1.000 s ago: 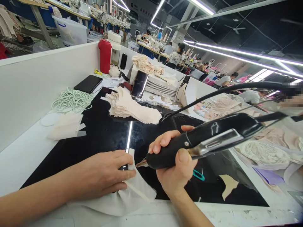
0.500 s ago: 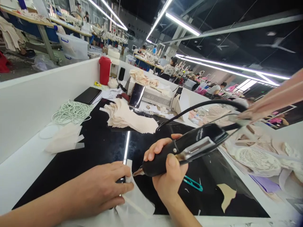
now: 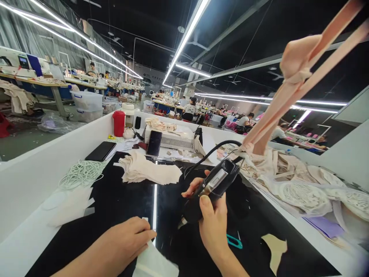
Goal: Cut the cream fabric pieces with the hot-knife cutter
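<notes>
My right hand (image 3: 211, 219) is closed around a black corded power tool (image 3: 215, 184) with a metal lever on its side. Its narrow metal tip (image 3: 182, 222) points down and left, apart from the fabric. Knotted peach straps (image 3: 273, 104) hold up the tool's cord end. My left hand (image 3: 127, 240), fingers bent together, grips a thin white fabric piece (image 3: 155, 261) at the near edge of the black work surface (image 3: 121, 207). To the right of my right hand lie teal thread snips (image 3: 235, 241) and a cream fabric scrap (image 3: 275, 250).
Stacked beige fabric pieces (image 3: 150, 171) lie at the back of the black surface. Behind them stand a phone (image 3: 154, 143) and a vented white box (image 3: 177, 141). Pale green cord (image 3: 82, 174) and sheer pieces (image 3: 70, 207) are at left, a lingerie pile (image 3: 300, 188) at right.
My view has tilted up. The tool tip has lifted away from the fabric beside my left hand and moved right. The peach straps now show more fully; my left hand stays on the fabric.
</notes>
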Available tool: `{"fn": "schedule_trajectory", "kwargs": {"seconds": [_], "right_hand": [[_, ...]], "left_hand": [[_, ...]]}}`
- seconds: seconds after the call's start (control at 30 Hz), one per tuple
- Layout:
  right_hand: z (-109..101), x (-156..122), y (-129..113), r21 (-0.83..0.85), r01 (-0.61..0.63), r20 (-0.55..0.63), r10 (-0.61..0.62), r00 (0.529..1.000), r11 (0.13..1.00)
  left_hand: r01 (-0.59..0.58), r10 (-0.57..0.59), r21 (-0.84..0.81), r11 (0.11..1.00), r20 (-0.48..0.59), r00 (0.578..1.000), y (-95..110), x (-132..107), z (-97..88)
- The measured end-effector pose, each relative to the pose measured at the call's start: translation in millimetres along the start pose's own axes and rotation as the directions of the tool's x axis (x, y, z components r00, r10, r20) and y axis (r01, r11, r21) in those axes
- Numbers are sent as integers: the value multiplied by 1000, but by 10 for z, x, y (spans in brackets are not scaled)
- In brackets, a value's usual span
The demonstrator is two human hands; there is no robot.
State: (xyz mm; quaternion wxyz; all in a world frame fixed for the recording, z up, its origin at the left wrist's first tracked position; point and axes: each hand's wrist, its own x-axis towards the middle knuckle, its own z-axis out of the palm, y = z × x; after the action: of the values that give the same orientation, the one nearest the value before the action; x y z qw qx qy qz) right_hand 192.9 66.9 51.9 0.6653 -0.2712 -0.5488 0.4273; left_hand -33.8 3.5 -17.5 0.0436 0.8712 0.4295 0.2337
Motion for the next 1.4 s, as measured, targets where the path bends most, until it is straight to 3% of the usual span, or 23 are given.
{"fn": "schedule_trajectory", "kwargs": {"seconds": [0.1, 0.2, 0.3, 0.37, 0.43, 0.5, 0.53, 0.57, 0.6, 0.67, 0.7, 0.77, 0.9, 1.0, 1.07, 1.13, 1.17, 1.23, 1.3, 1.33, 1.4], "right_hand": [[-166, 65, -91, -223, 6, -43, -16, 999, 975], [-277, 122, -180, -450, -14, -78, -24, 997, 893], [-334, 144, -230, -486, -7, -165, -84, 983, 874], [-377, 106, -231, -444, 109, -274, -250, 929, 889], [-440, 18, -207, -450, 289, -311, -452, 836, 845], [-500, -95, -153, -484, 441, -133, -561, 817, 756], [-514, -147, -116, -457, 519, 34, -569, 822, 722], [-511, -189, -74, -426, 531, 192, -500, 844, 732], [-486, -218, -29, -412, 486, 309, -384, 870, 771], [-375, -236, 61, -400, 250, 425, -63, 903, 882], [-297, -232, 102, -385, 94, 444, 95, 891, 918], [-126, -223, 172, -297, -184, 503, 318, 803, 937], [158, -307, 250, -64, -551, 691, 435, 577, 832], [259, -398, 249, 42, -671, 746, 424, 514, 740], [270, -405, 226, 72, -705, 726, 448, 522, 705], [254, -367, 203, 66, -729, 679, 506, 533, 681], [244, -338, 196, 51, -736, 656, 532, 535, 676], [233, -280, 198, 5, -728, 632, 561, 534, 686], [242, -233, 214, -69, -685, 626, 567, 536, 725], [255, -215, 224, -112, -652, 624, 563, 541, 750], [296, -184, 237, -176, -588, 626, 551, 552, 789]], "left_hand": [[-84, 72, 139, 987, 89, 993, -19, 39, 11], [-73, 43, 220, 973, 139, 989, 48, 64, -64], [-52, -8, 308, 950, 190, 982, 145, 82, -151], [-38, -40, 342, 939, 217, 975, 188, 95, -185], [-11, -71, 337, 942, 228, 971, 203, 110, -201], [-1, -78, 325, 946, 231, 970, 201, 127, -211], [-12, -66, 318, 948, 232, 970, 201, 137, -219], [-26, -48, 307, 951, 231, 972, 207, 150, -231], [-46, -20, 290, 956, 221, 975, 221, 166, -249], [-82, 41, 243, 967, 167, 985, 284, 207, -311], [-94, 70, 205, 974, 120, 990, 331, 231, -358], [-105, 104, 123, 987, 15, 994, 444, 278, -479], [-65, 56, -107, 992, -90, 994, 610, 339, -759], [29, -90, -346, 938, -162, 983, 585, 340, -874], [128, -243, -472, 872, -190, 951, 513, 319, -873], [248, -418, -625, 740, -138, 898, 438, 281, -823], [305, -496, -716, 628, -66, 866, 407, 257, -786], [382, -604, -869, 316, 126, 787, 367, 199, -701], [388, -633, -921, 27, 285, 720, 345, 140, -607], [384, -632, -921, -61, 333, 699, 333, 116, -557], [399, -609, -907, -132, 392, 689, 298, 85, -451]]}}
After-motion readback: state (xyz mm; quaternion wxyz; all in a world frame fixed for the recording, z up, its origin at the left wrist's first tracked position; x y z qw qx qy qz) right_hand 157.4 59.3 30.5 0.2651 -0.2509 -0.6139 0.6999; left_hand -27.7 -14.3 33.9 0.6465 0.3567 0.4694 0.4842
